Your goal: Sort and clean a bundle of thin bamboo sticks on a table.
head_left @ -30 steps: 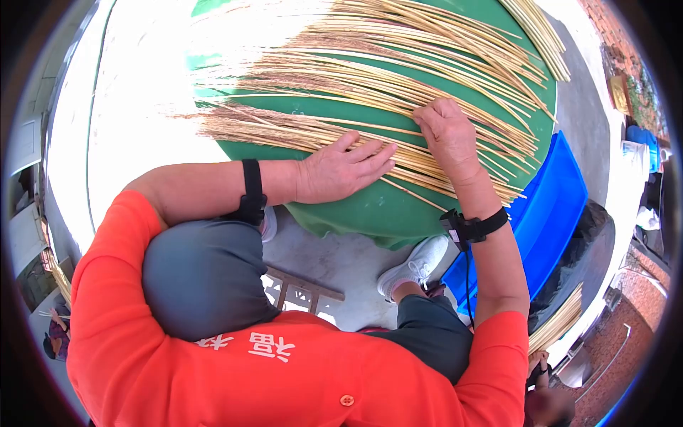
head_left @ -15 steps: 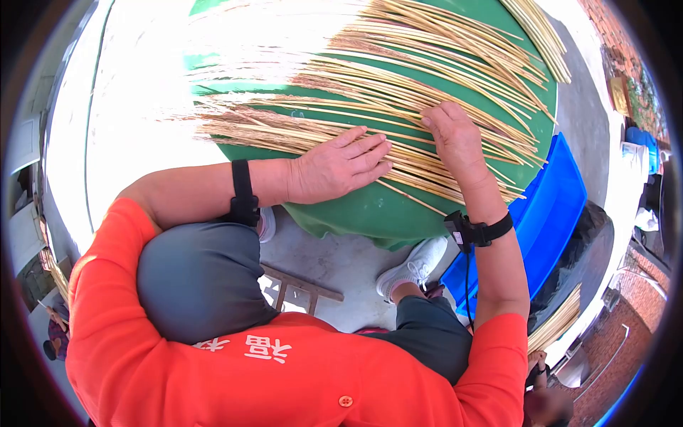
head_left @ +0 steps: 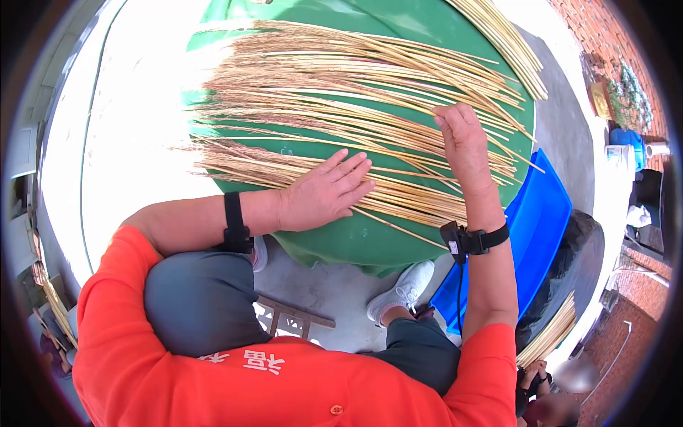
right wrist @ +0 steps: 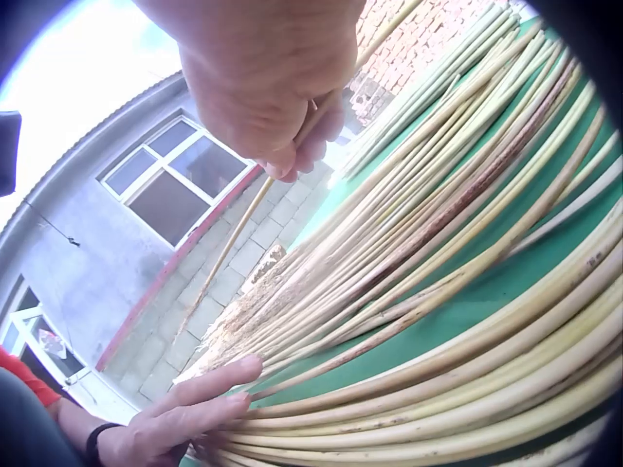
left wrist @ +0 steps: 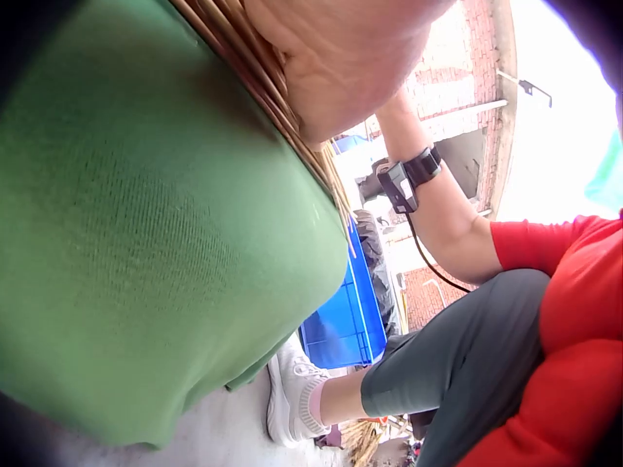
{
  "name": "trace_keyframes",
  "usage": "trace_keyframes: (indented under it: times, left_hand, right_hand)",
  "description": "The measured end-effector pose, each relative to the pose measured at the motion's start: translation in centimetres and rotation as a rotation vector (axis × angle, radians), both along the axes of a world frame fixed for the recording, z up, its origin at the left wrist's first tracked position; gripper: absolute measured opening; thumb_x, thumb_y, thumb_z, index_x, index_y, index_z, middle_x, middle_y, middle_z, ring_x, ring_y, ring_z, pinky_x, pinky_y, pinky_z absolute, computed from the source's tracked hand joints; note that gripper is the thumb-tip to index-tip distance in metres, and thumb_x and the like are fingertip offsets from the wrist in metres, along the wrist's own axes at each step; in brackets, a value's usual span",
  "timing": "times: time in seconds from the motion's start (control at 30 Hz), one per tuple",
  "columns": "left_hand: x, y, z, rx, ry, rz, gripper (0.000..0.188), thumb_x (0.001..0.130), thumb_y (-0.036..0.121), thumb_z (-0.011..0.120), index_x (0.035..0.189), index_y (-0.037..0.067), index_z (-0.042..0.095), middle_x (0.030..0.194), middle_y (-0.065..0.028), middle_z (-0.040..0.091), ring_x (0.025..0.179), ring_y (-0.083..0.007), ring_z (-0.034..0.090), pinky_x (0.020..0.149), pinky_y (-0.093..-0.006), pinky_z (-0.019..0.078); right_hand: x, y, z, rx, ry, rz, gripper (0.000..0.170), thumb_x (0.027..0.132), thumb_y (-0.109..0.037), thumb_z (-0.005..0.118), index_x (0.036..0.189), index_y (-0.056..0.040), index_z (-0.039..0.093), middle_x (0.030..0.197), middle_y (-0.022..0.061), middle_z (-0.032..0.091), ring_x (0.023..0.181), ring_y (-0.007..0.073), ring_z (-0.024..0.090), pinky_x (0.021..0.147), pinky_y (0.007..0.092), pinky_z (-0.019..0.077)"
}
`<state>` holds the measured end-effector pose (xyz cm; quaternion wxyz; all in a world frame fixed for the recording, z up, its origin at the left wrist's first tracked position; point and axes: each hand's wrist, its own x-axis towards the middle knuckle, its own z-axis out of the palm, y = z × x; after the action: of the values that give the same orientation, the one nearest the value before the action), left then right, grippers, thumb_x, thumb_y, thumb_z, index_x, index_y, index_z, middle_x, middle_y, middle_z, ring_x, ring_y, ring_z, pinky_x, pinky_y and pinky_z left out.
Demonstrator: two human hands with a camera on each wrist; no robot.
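Note:
Thin straw-coloured stalks with brown brushy tips lie in bunches on a green cloth [head_left: 341, 245]. My left hand [head_left: 327, 191] rests with fingers straight on the nearest bunch of stalks [head_left: 413, 203]. My right hand [head_left: 466, 146] pinches a single stalk [right wrist: 231, 243] between thumb and fingers. In the right wrist view that stalk slants down to the left, raised over the others. Below my right hand lies a middle bunch [head_left: 356, 117]. The left wrist view shows the palm edge [left wrist: 341, 68] against the near stalks; its fingers are out of sight there.
Another bunch of stalks [head_left: 509, 50] lies along the table's far right edge. A blue plastic bin [head_left: 533, 228] stands beside the table at the right, next to black sheeting [head_left: 569, 245]. Under the table edge is a white shoe [head_left: 402, 292]. Other people work with stalks [head_left: 551, 331] at the lower right.
My right hand has come up off the stalks with one between its fingers. The left hand has shifted slightly left along the near bunch. The head view has tilted, showing more of the far table.

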<state>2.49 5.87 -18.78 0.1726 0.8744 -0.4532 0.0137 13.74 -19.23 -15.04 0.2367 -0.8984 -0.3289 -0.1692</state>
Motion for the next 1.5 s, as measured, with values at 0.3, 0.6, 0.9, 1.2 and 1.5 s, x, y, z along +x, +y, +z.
trace_keyframes:
  times: [0.3, 0.6, 0.9, 1.2, 1.5]
  left_hand:
    - [-0.7, 0.3, -0.4, 0.116, -0.098, -0.11, 0.046, 0.082, 0.014, 0.046, 0.126, -0.001, 0.043, 0.133, -0.02, 0.041, 0.128, -0.0313, 0.037, 0.109, -0.0458, 0.026]
    - [-1.4, 0.0, -0.6, 0.073, -0.184, -0.245, 0.043, 0.078, 0.015, 0.048, 0.117, -0.003, 0.051, 0.126, -0.0196, 0.047, 0.123, -0.0309, 0.043, 0.107, -0.0424, 0.0319]
    - [-2.5, -0.3, -0.8, 0.119, -0.142, -0.253, 0.051, 0.078, 0.015, 0.047, 0.126, 0.0, 0.046, 0.134, -0.0171, 0.042, 0.128, -0.0292, 0.039, 0.109, -0.0441, 0.0276]
    - [2.5, -0.5, -0.2, 0.286, -0.215, 0.02, 0.057, 0.082, 0.016, 0.047, 0.137, 0.005, 0.035, 0.139, -0.0171, 0.037, 0.134, -0.0291, 0.03, 0.111, -0.0469, 0.0192]
    - [1.3, 1.1, -0.2, 0.1, -0.152, -0.119, 0.049, 0.08, 0.01, 0.049, 0.128, 0.002, 0.046, 0.135, -0.0176, 0.042, 0.128, -0.0309, 0.039, 0.108, -0.0448, 0.0297]
  right_hand:
    - [-0.1, 0.0, -2.0, -0.036, 0.083, -0.1, 0.012, 0.079, -0.01, 0.064, 0.09, -0.0099, 0.059, 0.083, 0.0068, 0.055, 0.082, 0.0262, 0.056, 0.065, 0.0368, 0.0488]
    - [1.1, -1.1, -1.5, -0.024, -0.173, -0.171, 0.025, 0.076, -0.013, 0.067, 0.1, -0.008, 0.061, 0.096, 0.0073, 0.059, 0.092, 0.0274, 0.056, 0.075, 0.0363, 0.0492]
    - [-12.5, -4.0, -1.4, -0.23, 0.329, 0.105, 0.063, 0.074, -0.036, 0.068, 0.126, -0.0074, 0.047, 0.131, 0.0158, 0.044, 0.118, 0.0335, 0.044, 0.099, 0.0456, 0.0345]
    - [-6.9, -5.4, -7.0, -0.484, 0.04, -0.102, 0.06, 0.084, -0.033, 0.057, 0.139, -0.022, 0.036, 0.145, 0.0132, 0.03, 0.134, 0.0303, 0.028, 0.109, 0.0485, 0.0202]
    - [-11.1, -6.1, -6.2, -0.412, 0.186, -0.076, 0.064, 0.083, -0.035, 0.058, 0.139, -0.0132, 0.036, 0.145, 0.0145, 0.03, 0.134, 0.0311, 0.027, 0.109, 0.0478, 0.0197]
